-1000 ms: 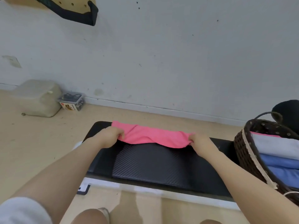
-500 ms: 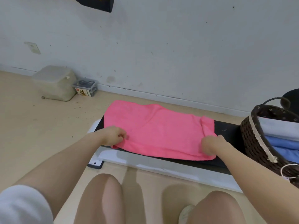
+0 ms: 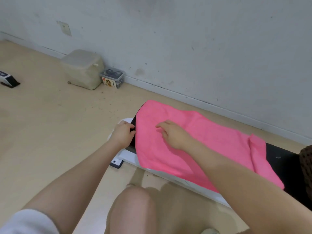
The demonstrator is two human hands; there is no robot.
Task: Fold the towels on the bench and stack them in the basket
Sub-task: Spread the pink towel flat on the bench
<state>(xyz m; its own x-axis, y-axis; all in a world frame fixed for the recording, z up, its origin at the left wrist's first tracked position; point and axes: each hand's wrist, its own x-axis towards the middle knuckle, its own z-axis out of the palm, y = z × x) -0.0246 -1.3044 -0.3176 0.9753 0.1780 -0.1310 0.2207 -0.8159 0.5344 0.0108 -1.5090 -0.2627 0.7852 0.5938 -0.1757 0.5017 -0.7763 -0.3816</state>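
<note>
One pink towel (image 3: 194,142) lies spread across the black bench (image 3: 283,159) — the fold is only starting. The left hand (image 3: 122,134) pinches its left edge; the right hand (image 3: 172,134) rests flat on the cloth, fingers loose. Next, likely, that edge gets carried across. One wicker basket (image 3: 306,159) barely shows at right.

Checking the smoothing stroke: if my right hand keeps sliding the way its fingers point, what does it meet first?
Probably your left hand, gripping the pink towel at its left edge. The right hand points left across the towel; only flat cloth lies between them, though depth is uncertain.
</note>
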